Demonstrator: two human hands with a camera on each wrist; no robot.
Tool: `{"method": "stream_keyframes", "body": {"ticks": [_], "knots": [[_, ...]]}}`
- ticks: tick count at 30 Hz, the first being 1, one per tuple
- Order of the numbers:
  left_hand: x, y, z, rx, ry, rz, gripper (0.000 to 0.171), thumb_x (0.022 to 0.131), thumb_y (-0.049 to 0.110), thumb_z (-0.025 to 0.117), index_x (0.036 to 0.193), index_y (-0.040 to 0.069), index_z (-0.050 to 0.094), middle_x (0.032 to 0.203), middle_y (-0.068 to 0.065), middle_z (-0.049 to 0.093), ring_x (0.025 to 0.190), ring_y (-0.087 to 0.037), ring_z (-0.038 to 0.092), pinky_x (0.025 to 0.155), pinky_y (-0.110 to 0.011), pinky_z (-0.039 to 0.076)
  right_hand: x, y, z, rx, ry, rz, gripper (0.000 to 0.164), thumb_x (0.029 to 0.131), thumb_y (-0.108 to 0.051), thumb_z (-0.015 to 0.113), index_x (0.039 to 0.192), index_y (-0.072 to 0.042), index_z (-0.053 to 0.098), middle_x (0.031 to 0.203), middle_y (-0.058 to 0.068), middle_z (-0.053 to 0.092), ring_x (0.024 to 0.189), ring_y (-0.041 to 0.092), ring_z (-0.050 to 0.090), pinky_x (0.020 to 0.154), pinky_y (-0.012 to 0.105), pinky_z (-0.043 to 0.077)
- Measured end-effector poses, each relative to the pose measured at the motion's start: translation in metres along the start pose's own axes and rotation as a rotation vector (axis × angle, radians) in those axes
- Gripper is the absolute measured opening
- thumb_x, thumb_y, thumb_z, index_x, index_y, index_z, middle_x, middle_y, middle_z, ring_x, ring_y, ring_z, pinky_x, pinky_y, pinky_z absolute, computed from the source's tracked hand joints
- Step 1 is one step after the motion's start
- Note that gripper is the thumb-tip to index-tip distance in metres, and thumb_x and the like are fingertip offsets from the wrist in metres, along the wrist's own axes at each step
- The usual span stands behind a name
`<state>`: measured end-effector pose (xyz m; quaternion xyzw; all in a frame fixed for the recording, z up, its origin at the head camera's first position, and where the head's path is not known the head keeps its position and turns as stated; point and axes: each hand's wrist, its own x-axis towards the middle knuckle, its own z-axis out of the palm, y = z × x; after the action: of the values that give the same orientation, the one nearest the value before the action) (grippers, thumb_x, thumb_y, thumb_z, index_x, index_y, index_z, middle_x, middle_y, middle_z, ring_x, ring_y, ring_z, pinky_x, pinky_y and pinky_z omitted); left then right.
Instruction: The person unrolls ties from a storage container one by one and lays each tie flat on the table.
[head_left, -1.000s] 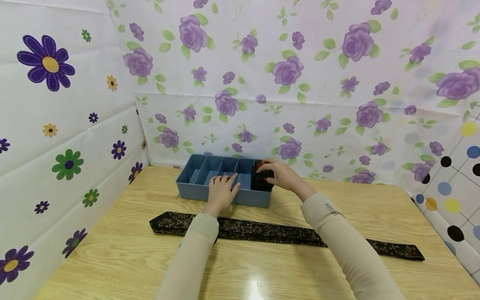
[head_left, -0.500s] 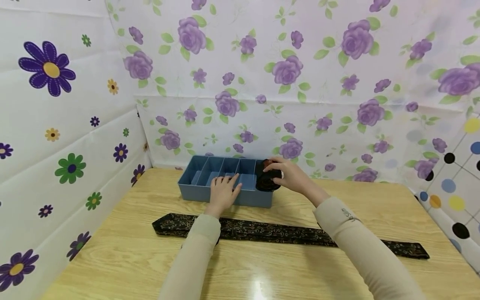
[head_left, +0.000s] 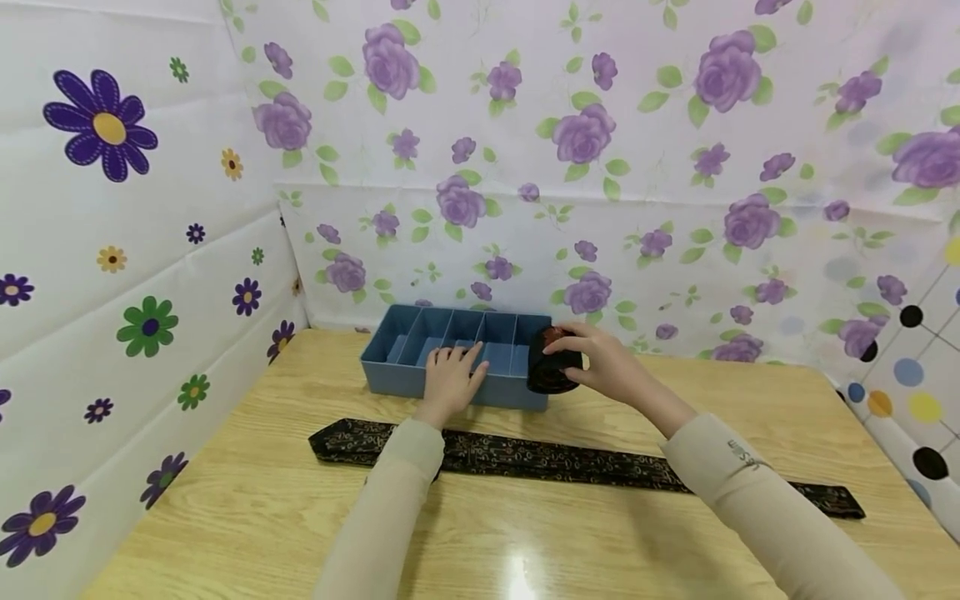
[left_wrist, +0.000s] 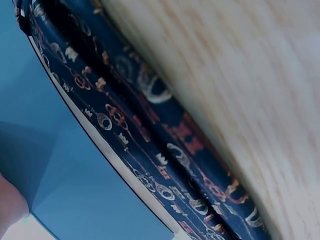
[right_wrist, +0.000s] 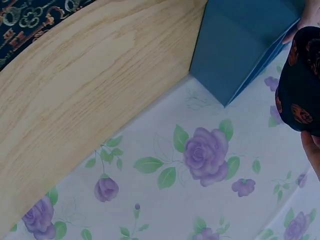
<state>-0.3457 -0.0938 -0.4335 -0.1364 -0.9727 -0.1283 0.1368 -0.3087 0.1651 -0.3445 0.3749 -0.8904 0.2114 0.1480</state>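
A blue box [head_left: 395, 381] with a row of compartments stands near the back of the table. My left hand [head_left: 448, 383] rests over its front rim, fingers reaching above the middle compartments. My right hand [head_left: 611, 367] grips a rolled-up dark necktie [head_left: 552, 371] at the box's right end, the roll overlapping that corner in the head view. Red-orange motifs show on the rolled necktie [right_wrist: 300, 85] in the right wrist view, with a fingertip below it. A second black necktie [head_left: 555, 461], patterned with small keys, lies stretched out flat in front of the box, partly under both forearms.
Light wood-grain table [head_left: 247, 500] carries everything. Behind it hangs a white cloth [head_left: 517, 242] with purple roses, and a flowered cloth [head_left: 150, 250] closes the left side. A dotted cloth [head_left: 922, 367] borders the right.
My right hand has lifted the rolled necktie out of the rightmost compartment and drawn it right and toward me. The left hand stays at the box's front rim.
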Motion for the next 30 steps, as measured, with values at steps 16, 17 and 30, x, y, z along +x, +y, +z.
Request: {"method": "stream_keyframes", "body": {"ticks": [16, 17, 30], "knots": [[0.001, -0.002, 0.001, 0.012, -0.02, 0.003, 0.05, 0.101, 0.044, 0.034, 0.146, 0.02, 0.039, 0.135, -0.012, 0.051, 0.125, -0.034, 0.043, 0.111, -0.053, 0.024, -0.046, -0.019, -0.001, 0.02, -0.012, -0.03, 0.036, 0.077, 0.003, 0.073, 0.109, -0.013, 0.069, 0.133, 0.024, 0.051, 0.116, 0.041, 0.054, 0.074, 0.039, 0.054], [0.001, -0.002, 0.001, 0.01, -0.026, 0.005, 0.051, 0.101, 0.044, 0.033, 0.146, 0.02, 0.039, 0.135, -0.012, 0.051, 0.126, -0.035, 0.043, 0.112, -0.053, 0.024, -0.05, -0.02, -0.001, 0.021, -0.016, -0.021, 0.036, 0.077, 0.003, 0.073, 0.109, -0.013, 0.069, 0.133, 0.024, 0.051, 0.116, 0.041, 0.054, 0.075, 0.04, 0.055], [0.0, -0.004, -0.021, -0.049, -0.107, 0.094, 0.05, 0.099, 0.038, 0.046, 0.143, 0.015, 0.042, 0.14, -0.015, 0.046, 0.132, -0.037, 0.039, 0.113, -0.059, 0.023, -0.081, -0.038, -0.002, 0.053, -0.014, -0.003, 0.04, 0.075, 0.006, 0.072, 0.108, -0.016, 0.068, 0.132, 0.022, 0.053, 0.117, 0.041, 0.053, 0.075, 0.042, 0.054]]}}
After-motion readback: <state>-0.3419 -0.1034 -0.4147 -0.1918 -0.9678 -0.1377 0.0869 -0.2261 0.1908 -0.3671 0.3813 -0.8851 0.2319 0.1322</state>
